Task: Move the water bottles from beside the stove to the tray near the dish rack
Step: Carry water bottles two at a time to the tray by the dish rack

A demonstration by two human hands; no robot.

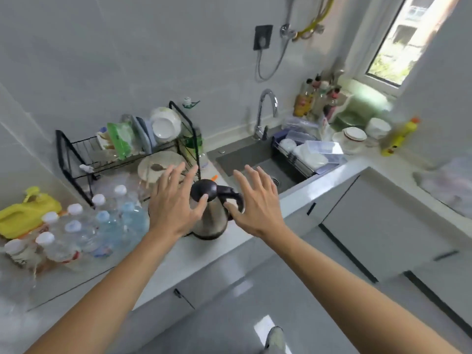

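Left hand: my left hand (176,203) is spread wide with nothing in it, fingers fanned, hovering over the counter with its thumb in front of the kettle's body.
Right hand: my right hand (255,200) is spread and empty too, thumb close to the kettle handle; I cannot tell whether it touches.
Why they hang so: I read both palms as free between carries, flanking the kettle rather than reaching for it.
Kettle: the steel kettle (210,213) with its dark lid stands upright on the counter between my hands, near the front edge, so I must steer around it.
Water bottles: the water bottles (99,226) stand packed together, upright, white caps up, just left of my left hand and in front of the dish rack; some look shrink-wrapped as a pack.
Tray: I cannot make out the tray beneath them; the bottles hide their base, so I judge they sit at the goal spot but will not swear to it.
Dish rack: the black wire dish rack (127,149) holds plates and bowls behind the bottles, against the wall.
Yellow jug: a yellow jug (25,215) lies beside the cluster on its far left, crowding that side.
Sink: the sink (245,159) lies to the right, beyond the kettle.
Stove: not in view, so I cannot say whether more bottles wait there.
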